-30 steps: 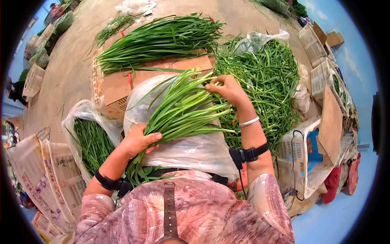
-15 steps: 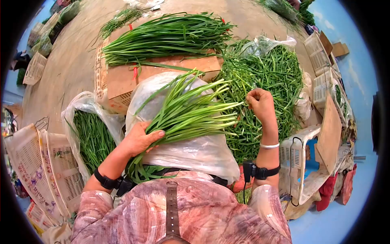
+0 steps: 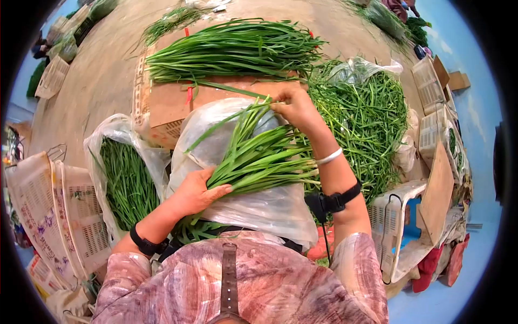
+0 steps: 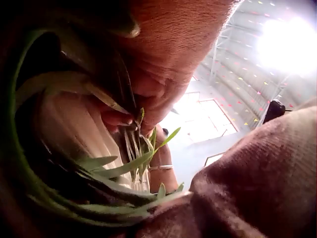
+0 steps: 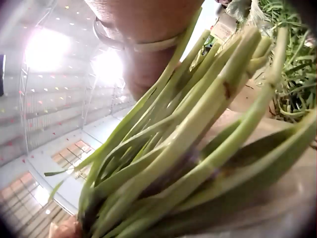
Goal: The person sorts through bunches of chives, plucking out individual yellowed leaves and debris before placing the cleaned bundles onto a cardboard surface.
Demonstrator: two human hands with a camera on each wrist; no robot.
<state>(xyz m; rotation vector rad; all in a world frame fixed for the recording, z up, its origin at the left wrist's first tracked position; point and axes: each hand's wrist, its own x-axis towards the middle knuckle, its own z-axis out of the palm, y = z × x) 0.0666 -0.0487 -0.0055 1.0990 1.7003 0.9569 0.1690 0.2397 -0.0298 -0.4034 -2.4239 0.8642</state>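
A loose bunch of garlic chives (image 3: 259,162) lies across the white plastic sheet (image 3: 259,210) on the person's lap, pale stem ends toward the right. My left hand (image 3: 194,193) grips the bunch near its leafy end, thumb on top. At the bunch's upper right edge, my right hand (image 3: 302,112) pinches at a chive stalk between thumb and fingers. The right wrist view has the pale stems (image 5: 198,129) close up, with the right fingers mostly out of sight. In the left wrist view, leaves (image 4: 124,171) curve below the left hand.
A big bundle of chives (image 3: 232,51) lies on cardboard (image 3: 170,105) over a crate ahead. To the right spreads a heap of loose chives (image 3: 367,119). A plastic bag of chives (image 3: 127,183) stands at left. White crates (image 3: 394,227) flank both sides.
My right hand moved from the bunch out to the right over the heap, then came back to the bunch's upper edge. The left hand keeps its grip on the bunch.
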